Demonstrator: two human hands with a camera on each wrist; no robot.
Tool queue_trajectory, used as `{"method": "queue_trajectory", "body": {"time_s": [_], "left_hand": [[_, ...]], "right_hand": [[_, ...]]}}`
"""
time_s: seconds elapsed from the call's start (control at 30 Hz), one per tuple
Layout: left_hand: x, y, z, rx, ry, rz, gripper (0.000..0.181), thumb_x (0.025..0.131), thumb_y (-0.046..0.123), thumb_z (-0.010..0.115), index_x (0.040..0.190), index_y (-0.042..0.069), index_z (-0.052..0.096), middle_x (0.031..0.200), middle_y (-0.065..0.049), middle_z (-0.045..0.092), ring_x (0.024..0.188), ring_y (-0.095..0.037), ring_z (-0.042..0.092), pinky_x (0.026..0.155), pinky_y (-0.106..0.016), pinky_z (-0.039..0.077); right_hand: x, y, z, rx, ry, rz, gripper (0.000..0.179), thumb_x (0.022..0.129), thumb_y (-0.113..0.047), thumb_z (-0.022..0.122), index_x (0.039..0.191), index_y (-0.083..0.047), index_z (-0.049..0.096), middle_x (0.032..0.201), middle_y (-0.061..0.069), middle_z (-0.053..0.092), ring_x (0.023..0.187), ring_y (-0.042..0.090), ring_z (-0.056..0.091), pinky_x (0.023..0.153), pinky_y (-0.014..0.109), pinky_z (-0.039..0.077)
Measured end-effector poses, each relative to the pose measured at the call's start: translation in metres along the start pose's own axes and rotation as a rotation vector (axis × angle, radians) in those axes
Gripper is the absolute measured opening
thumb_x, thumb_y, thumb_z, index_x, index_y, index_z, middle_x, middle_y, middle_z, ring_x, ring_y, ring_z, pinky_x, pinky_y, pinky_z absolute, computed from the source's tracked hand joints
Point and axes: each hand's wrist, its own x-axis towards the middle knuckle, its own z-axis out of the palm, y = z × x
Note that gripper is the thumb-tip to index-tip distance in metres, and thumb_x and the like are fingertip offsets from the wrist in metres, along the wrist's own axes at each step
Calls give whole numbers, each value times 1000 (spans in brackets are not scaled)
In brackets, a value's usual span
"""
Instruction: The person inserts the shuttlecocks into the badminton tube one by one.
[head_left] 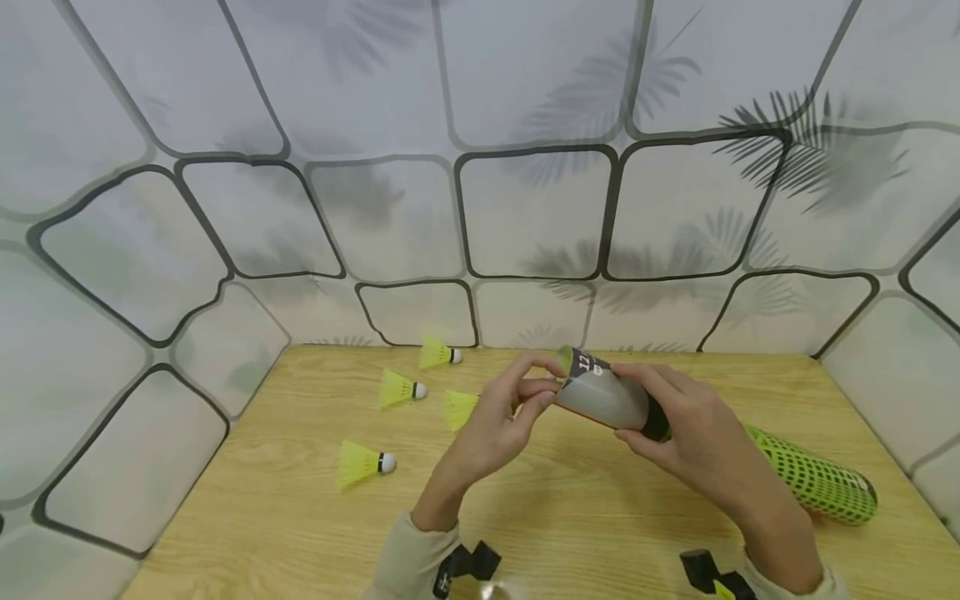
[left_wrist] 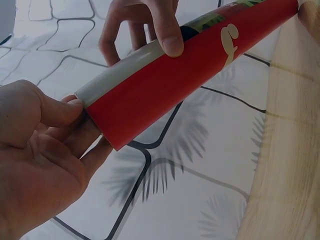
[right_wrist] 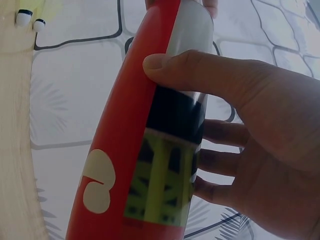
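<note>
A long shuttlecock tube (head_left: 603, 396), silver and red with a black band and a green patterned part, is held tilted in front of me. My right hand (head_left: 693, 433) grips it around the middle, its thumb (right_wrist: 185, 70) lying across the red and silver side in the right wrist view. At the upper mouth, my left hand (head_left: 498, 417) pinches the rim, with curled fingers (left_wrist: 82, 140) reaching into or behind the opening. What those fingertips touch inside is hidden. The tube's green lower part (head_left: 817, 475) slants down to the right, towards the table.
Several yellow shuttlecocks with white heads lie left on the wooden table (head_left: 285, 517): one shuttlecock (head_left: 363, 462) in front, another shuttlecock (head_left: 401, 389) behind it, a third shuttlecock (head_left: 440, 353) near the wall. One more shuttlecock (head_left: 459, 408) is partly behind my left hand. A patterned wall (head_left: 532, 217) borders the table.
</note>
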Motion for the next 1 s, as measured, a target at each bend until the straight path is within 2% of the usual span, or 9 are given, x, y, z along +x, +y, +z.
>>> {"method": "queue_trajectory", "body": {"time_s": [0.03, 0.13, 0.2, 0.27, 0.3, 0.4, 0.6, 0.87, 1.0], "left_hand": [[0, 0, 0, -1, -5, -2, 19, 106, -3, 49, 123, 5, 52, 112, -17, 75, 56, -5, 35, 56, -22, 32], [2, 1, 0, -13, -9, -9, 20, 106, -3, 50, 124, 4, 53, 114, -18, 74, 70, -4, 58, 61, -22, 39], [2, 2, -1, -32, -2, -13, 21, 106, -2, 52, 126, 4, 55, 116, -19, 73, 90, -9, 69, 71, -22, 50], [2, 3, -3, -51, 7, -11, 24, 105, -2, 53, 128, 3, 57, 121, -18, 71, 113, -18, 69, 87, -28, 57], [2, 3, -4, -59, 10, -11, 24, 105, -2, 54, 128, 2, 58, 123, -18, 70, 115, -20, 68, 93, -32, 57], [1, 4, -8, -58, 26, 3, 26, 103, -3, 56, 129, 0, 60, 125, -16, 68, 117, -24, 68, 100, -39, 55], [-4, 2, -22, 2, 91, 34, 24, 103, -3, 58, 125, 1, 65, 121, -13, 70, 112, -26, 69, 98, -40, 56], [-12, -6, -37, 185, 178, -36, 22, 103, 2, 61, 123, 7, 69, 119, -6, 71, 111, -21, 68, 97, -37, 56], [-15, -12, -42, 239, 213, -67, 21, 102, 2, 63, 121, 7, 70, 118, -5, 71, 109, -21, 69, 97, -39, 56]], "right_hand": [[0, 0, 0, -1, -1, 3, 79, 66, -9, 97, 136, -12, 61, 121, 11, 69, 101, 33, 70, 74, 50, 60], [-1, 2, -1, 0, -2, 12, 79, 67, -9, 97, 136, -12, 61, 122, 11, 69, 101, 34, 70, 74, 51, 60], [-1, 2, -1, 4, -2, 16, 79, 67, -10, 97, 137, -12, 61, 122, 11, 68, 101, 34, 70, 74, 51, 60], [-1, 2, -1, 11, -1, 20, 79, 68, -10, 96, 138, -13, 60, 123, 11, 68, 102, 33, 70, 74, 50, 60], [-1, 2, -1, 13, -2, 23, 79, 69, -10, 96, 139, -13, 60, 123, 11, 68, 102, 33, 69, 73, 50, 59], [-1, 1, -2, 16, -6, 32, 78, 70, -11, 95, 140, -14, 59, 124, 11, 68, 102, 33, 69, 73, 50, 59], [-1, 0, -3, 10, -15, 61, 78, 72, -14, 95, 141, -17, 58, 126, 11, 67, 105, 34, 68, 74, 52, 59], [-2, 0, -5, 11, -12, 60, 78, 73, -14, 95, 141, -16, 59, 127, 11, 67, 106, 34, 69, 75, 52, 59], [-3, 0, -6, 15, -22, 70, 77, 74, -14, 94, 142, -17, 58, 127, 11, 67, 106, 35, 68, 75, 52, 59]]}}
